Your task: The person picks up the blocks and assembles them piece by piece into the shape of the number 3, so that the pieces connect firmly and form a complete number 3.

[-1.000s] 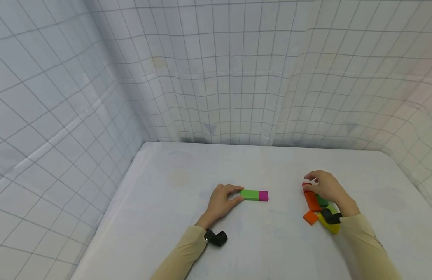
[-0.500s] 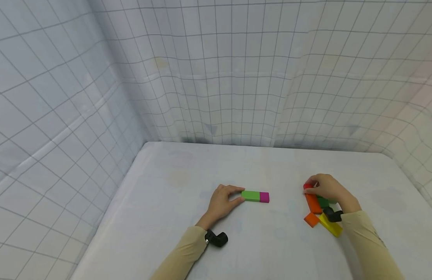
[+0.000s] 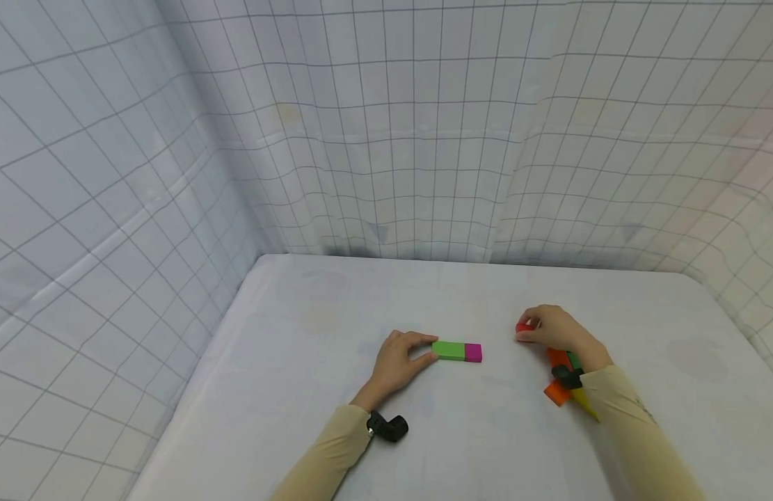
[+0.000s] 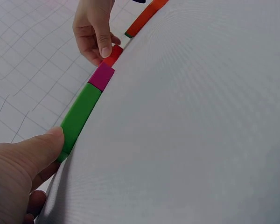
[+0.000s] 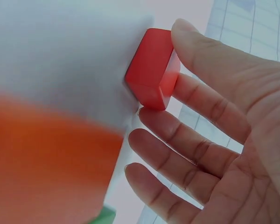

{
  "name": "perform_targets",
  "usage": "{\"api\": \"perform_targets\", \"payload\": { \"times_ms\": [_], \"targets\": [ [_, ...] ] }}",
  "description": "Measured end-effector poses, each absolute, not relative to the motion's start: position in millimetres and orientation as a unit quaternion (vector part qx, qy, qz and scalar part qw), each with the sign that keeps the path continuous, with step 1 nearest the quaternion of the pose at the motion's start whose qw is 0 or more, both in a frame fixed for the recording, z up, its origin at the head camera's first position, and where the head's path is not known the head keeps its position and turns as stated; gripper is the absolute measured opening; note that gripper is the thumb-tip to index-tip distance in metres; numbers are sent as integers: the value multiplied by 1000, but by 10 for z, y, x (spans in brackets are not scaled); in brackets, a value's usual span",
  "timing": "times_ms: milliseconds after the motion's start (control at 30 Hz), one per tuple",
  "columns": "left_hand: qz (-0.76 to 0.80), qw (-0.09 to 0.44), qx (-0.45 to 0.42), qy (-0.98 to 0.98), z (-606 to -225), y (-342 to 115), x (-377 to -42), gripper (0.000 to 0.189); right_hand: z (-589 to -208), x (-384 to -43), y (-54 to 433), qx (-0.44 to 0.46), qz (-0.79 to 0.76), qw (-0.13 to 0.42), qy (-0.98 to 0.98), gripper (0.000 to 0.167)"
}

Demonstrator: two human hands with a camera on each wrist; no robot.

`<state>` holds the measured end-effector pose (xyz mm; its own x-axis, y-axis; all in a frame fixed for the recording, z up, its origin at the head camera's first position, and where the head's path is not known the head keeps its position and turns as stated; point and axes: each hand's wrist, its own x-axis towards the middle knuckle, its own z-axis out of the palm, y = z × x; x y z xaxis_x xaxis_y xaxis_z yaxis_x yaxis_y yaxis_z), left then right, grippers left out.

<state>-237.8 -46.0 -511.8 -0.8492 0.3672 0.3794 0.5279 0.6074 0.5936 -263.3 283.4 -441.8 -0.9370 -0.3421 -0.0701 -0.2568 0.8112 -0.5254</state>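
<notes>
So the left hand has a light green rectangular block pinched by its left end, thumb on the near edge and index finger on the far one, gap between them pretty narrow. Butted right up against that block's other end is a magenta square block, and the pair lie in a straight line on the white cloth-covered table, around the middle. The right hand, off to the right, is holding a small red block between thumb and fingers, with the remaining fingers loosely bent and spread apart (can't tell from here if the red one's actually touching the table). It's apart from the magenta end, near the rest of the pieces. Around that wrist there's an orange rectangular block, a small orange square block set at an angle, plus a dark green block and a yellow block, both partly hidden by the arm. Grid-lined white cloth hangs behind it all.
</notes>
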Motion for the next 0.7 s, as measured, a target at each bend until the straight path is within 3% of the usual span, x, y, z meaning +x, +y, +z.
{"api": "perform_targets", "payload": {
  "times_ms": [400, 700],
  "targets": [
    [-361, 153, -270, -880, -5180, -463, -2384, 32, -4532, -2719, 2593, -175, -259, 64, 948, 20],
    [-362, 107, -247, -893, -5135, -459, -2379, 32, -4571, -2690, 2610, -180, -271, 59, 944, 22]
  ]
}}
